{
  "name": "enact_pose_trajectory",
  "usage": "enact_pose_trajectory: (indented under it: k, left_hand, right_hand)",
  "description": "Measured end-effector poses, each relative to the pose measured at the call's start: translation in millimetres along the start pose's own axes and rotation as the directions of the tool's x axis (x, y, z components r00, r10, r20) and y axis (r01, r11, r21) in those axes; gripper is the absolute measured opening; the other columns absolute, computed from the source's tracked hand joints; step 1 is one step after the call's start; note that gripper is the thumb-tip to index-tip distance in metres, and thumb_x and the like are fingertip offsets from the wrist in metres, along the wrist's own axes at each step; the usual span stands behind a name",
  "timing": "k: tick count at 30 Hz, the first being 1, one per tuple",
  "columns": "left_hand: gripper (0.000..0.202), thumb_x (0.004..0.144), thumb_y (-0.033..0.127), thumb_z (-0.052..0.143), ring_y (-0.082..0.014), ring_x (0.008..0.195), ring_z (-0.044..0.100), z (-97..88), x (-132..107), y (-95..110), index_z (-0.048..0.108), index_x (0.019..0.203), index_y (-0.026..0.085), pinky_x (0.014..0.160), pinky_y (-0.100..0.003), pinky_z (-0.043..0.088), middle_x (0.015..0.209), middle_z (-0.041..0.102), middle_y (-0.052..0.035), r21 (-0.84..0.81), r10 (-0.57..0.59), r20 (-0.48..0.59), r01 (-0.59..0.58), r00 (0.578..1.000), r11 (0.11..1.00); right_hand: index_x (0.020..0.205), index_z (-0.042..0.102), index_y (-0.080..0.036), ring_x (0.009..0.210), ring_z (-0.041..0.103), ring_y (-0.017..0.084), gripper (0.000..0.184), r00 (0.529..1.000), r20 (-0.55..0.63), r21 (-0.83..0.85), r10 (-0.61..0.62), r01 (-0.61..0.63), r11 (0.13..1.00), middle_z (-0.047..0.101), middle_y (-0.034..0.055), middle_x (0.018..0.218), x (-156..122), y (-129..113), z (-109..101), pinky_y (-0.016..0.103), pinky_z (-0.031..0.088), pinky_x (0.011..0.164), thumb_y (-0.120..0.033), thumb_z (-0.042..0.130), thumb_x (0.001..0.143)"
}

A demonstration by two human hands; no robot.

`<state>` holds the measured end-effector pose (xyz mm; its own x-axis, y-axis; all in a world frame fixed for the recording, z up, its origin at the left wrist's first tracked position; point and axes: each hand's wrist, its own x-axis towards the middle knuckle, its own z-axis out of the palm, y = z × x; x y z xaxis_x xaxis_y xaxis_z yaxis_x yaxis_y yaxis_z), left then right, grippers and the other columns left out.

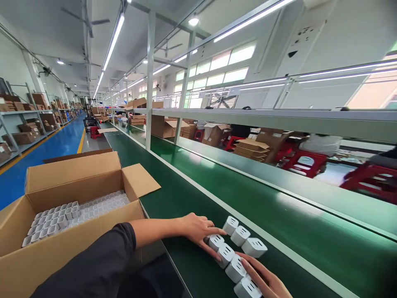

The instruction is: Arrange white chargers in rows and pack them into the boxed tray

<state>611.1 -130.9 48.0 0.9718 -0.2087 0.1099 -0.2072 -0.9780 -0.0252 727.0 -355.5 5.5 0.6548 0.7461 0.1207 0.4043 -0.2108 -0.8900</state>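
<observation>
Several white plug adapters (226,253) with slotted faces stand in a slanting row on the dark green work surface (198,273). Around the far end of this row is my left hand (200,232), with its thumb along the near side and its index finger across the far side. My right hand (266,279) comes in from the bottom, its fingers closed against the adapters nearer to me. Three more adapters (240,235) form a second row just beyond, close to the pale rail. Part of the right hand is cut off by the frame's lower edge.
On the left, an open cardboard box (77,244) holds many white adapters in tight rows. A green conveyor belt (263,198) runs behind the pale rail (198,186). Upright posts (150,82) rise from it. Beyond are red stools (305,163), cartons and seated people.
</observation>
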Motion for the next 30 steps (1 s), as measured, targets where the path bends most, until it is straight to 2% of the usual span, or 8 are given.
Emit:
enact_pose_trajectory:
  k: [2,5,9,12,15,18,24,30]
  left_hand:
    - [0.078,0.083,0.073,0.052,-0.0261,0.105,0.064,5.4,-0.2,0.6,0.042,0.144,0.025,0.069,-0.031,0.05,0.115,0.067,-0.0085,0.012,0.013,-0.031,-0.013,0.999,1.0]
    - [0.076,0.083,0.073,0.054,-0.0244,0.1,0.066,11.5,-0.3,3.3,0.047,0.142,0.026,0.072,-0.03,0.048,0.109,0.068,-0.008,0.043,0.041,-0.093,-0.037,0.995,0.998]
    - [0.064,0.086,0.07,0.052,-0.022,0.098,0.066,15.9,-1.8,11.8,0.053,0.137,0.03,0.069,-0.029,0.046,0.112,0.069,-0.0058,0.038,0.03,-0.125,-0.025,0.992,0.999]
    - [0.059,0.088,0.07,0.049,-0.0224,0.097,0.067,16.8,-3.4,20.1,0.058,0.13,0.029,0.067,-0.029,0.046,0.109,0.069,-0.0048,0.026,0.015,-0.105,-0.012,0.994,1.0]
    - [0.062,0.087,0.071,0.049,-0.0233,0.1,0.066,15.4,-4.5,25.0,0.055,0.133,0.031,0.068,-0.03,0.047,0.111,0.069,-0.0051,0.009,0.017,-0.083,-0.016,0.996,1.0]
    - [0.063,0.088,0.07,0.048,-0.0238,0.105,0.065,12.1,-5.3,25.8,0.051,0.137,0.032,0.07,-0.03,0.047,0.114,0.068,-0.0058,-0.006,0.028,-0.044,-0.029,0.999,1.0]
    - [0.06,0.09,0.069,0.046,-0.025,0.109,0.063,6.5,-7.4,27.4,0.051,0.137,0.031,0.074,-0.031,0.048,0.115,0.067,-0.0062,-0.054,0.029,0.005,-0.029,1.0,0.998]
    - [0.07,0.086,0.071,0.05,-0.0286,0.111,0.061,2.6,-2.5,28.1,0.045,0.143,0.031,0.079,-0.038,0.048,0.123,0.064,-0.0078,-0.058,0.052,0.027,-0.05,0.998,0.997]
  right_hand:
    - [0.087,0.079,-0.024,0.089,0.072,0.029,0.047,0.997,-0.077,0.003,-0.025,0.025,1.0,0.078,0.0052,0.099,-3.3,-6.8,4.9,0.027,0.058,0.074,-0.064,0.061,0.073]
    - [0.084,0.078,-0.023,0.086,0.072,0.029,0.049,0.998,-0.034,-0.015,-0.051,0.051,0.999,0.078,0.0052,0.094,-3.4,-6.0,8.1,0.028,0.057,0.073,-0.067,0.061,0.071]
    - [0.09,0.078,-0.021,0.09,0.07,0.029,0.055,0.998,-0.02,-0.044,-0.058,0.057,0.997,0.077,0.0058,0.097,-5.0,-3.1,6.8,0.029,0.056,0.078,-0.07,0.058,0.074]
    - [0.093,0.078,-0.02,0.096,0.07,0.031,0.061,0.997,-0.028,-0.031,-0.071,0.07,0.997,0.077,0.0066,0.098,-6.7,-3.3,4.5,0.032,0.056,0.084,-0.073,0.054,0.076]
    - [0.091,0.079,-0.019,0.098,0.069,0.032,0.064,0.998,0.006,-0.013,-0.062,0.062,0.998,0.077,0.0079,0.099,-6.0,-4.2,1.5,0.034,0.056,0.086,-0.076,0.056,0.073]
    - [0.087,0.079,-0.018,0.095,0.07,0.031,0.062,0.998,0.035,-0.023,-0.053,0.054,0.998,0.077,0.0091,0.098,-6.3,-7.3,-0.7,0.033,0.056,0.083,-0.075,0.061,0.069]
    - [0.092,0.079,-0.017,0.079,0.07,0.027,0.058,0.999,0.034,-0.03,-0.007,0.008,1.0,0.076,0.0084,0.089,-14.9,-18.8,0.7,0.031,0.056,0.065,-0.068,0.065,0.069]
    - [0.091,0.08,-0.019,0.081,0.071,0.029,0.048,0.999,-0.001,-0.018,0.035,-0.035,0.999,0.077,0.0087,0.091,-17.6,-25.1,0.8,0.031,0.058,0.068,-0.06,0.068,0.069]
